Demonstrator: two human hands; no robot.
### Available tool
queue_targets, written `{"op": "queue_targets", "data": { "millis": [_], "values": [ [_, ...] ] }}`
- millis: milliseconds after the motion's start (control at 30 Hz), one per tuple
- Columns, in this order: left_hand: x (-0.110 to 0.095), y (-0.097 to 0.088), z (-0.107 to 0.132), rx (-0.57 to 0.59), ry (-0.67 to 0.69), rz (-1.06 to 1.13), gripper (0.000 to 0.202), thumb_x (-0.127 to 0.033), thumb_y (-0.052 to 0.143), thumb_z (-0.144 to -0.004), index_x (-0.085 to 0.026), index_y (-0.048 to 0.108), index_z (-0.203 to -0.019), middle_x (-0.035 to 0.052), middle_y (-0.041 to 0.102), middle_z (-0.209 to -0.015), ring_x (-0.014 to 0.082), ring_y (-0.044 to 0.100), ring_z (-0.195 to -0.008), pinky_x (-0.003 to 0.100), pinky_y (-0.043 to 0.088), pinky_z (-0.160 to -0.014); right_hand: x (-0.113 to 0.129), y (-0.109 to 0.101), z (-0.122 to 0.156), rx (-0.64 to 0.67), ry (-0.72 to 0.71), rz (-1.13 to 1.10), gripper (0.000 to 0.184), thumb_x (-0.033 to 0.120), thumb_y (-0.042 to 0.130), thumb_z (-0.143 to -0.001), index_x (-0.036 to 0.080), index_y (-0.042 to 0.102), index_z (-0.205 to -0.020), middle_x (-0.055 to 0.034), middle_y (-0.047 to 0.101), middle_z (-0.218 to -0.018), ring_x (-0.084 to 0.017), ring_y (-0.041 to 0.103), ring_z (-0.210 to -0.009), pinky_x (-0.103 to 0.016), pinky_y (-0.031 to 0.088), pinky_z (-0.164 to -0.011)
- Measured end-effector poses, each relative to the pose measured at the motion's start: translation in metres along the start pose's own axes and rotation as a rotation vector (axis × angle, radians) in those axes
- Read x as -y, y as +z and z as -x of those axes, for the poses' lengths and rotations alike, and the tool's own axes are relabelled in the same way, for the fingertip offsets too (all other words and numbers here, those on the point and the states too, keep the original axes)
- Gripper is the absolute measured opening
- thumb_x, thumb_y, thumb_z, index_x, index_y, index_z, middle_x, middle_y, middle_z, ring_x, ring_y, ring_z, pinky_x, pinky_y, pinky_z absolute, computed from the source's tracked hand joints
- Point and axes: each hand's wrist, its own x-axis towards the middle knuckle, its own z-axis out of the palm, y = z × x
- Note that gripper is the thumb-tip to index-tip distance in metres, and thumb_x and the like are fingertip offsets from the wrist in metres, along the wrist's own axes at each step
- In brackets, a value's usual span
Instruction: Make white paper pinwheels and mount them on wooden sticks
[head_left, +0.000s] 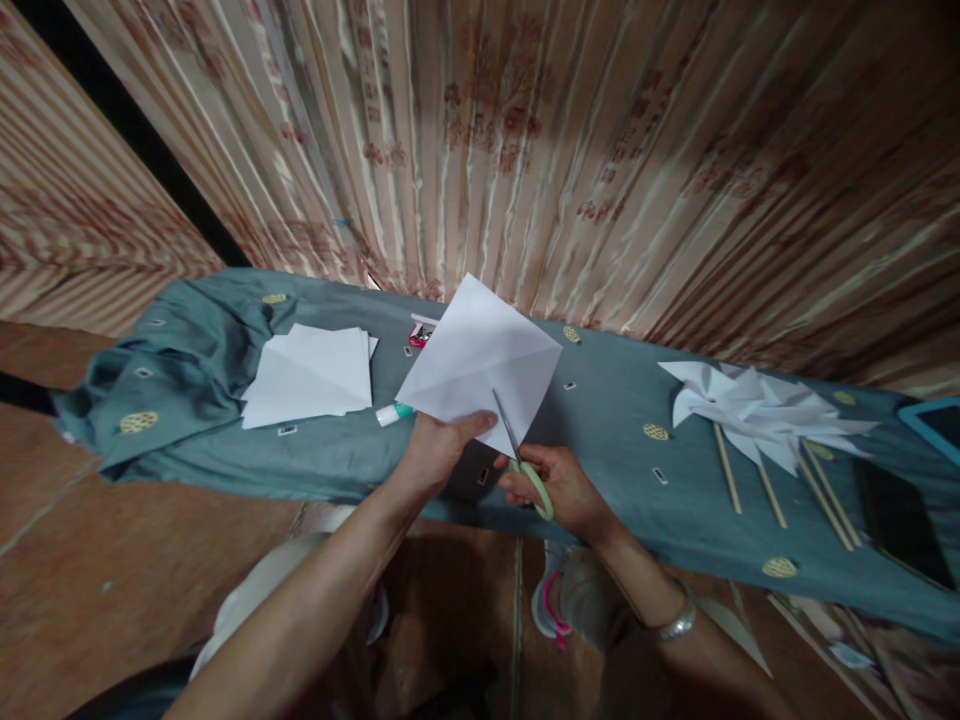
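A white square sheet of paper (487, 345) with crease lines is held up over the cloth, one corner pointing towards me. My left hand (442, 445) pinches its lower left edge, thumb on top. My right hand (559, 485) grips a pair of scissors (536, 490) with pale green handles. The blades lie at the near corner of the sheet and point towards its middle. How far the cut runs is hard to make out. Behind the sheet's left side, a glue stick (394, 413) and a small red box (421, 333) are partly hidden.
A stack of white paper (311, 375) lies to the left on the blue-green cloth (607, 460). At the right are several white paper pinwheels (757, 400) on wooden sticks (771, 495), a dark phone-like slab (900, 520) and a blue-edged object (934, 420). A patterned curtain (525, 150) hangs behind.
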Motion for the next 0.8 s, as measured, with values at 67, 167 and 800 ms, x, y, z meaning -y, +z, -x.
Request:
{"op": "queue_targets", "data": {
  "millis": [67, 167, 800],
  "values": [
    [0.0018, 0.0002, -0.0001, 0.007, -0.002, -0.005, 0.032, -0.019, 0.073, -0.055, -0.016, 0.064, -0.086, 0.0043, 0.069, -0.088, 0.0182, 0.06, -0.078, 0.03, 0.046, -0.076, -0.0007, -0.0003, -0.0003, -0.001, -0.008, 0.01, 0.044, 0.047, 0.082, -0.056, 0.014, 0.069, -0.082, 0.0031, 0.061, -0.056, -0.01, 0.053, -0.051, -0.021, 0.041, -0.05],
    [0.0038, 0.0003, -0.0007, 0.002, -0.002, -0.009, 0.034, -0.019, 0.074, -0.055, -0.016, 0.064, -0.087, 0.0046, 0.069, -0.089, 0.018, 0.06, -0.077, 0.03, 0.046, -0.076, -0.0015, -0.0004, -0.0008, -0.003, -0.012, 0.009, 0.045, 0.048, 0.082, -0.056, 0.013, 0.069, -0.081, 0.0029, 0.061, -0.057, -0.009, 0.052, -0.051, -0.021, 0.041, -0.05],
    [-0.0007, 0.0019, 0.0011, -0.007, -0.004, 0.005, 0.029, -0.02, 0.072, -0.054, -0.014, 0.064, -0.082, 0.0047, 0.068, -0.087, 0.0177, 0.058, -0.073, 0.032, 0.046, -0.074, 0.0072, 0.0069, -0.0009, -0.037, 0.047, -0.111, 0.048, 0.049, 0.086, -0.044, 0.014, 0.065, -0.07, 0.0049, 0.058, -0.049, -0.007, 0.048, -0.044, -0.022, 0.041, -0.046]
  ]
}}
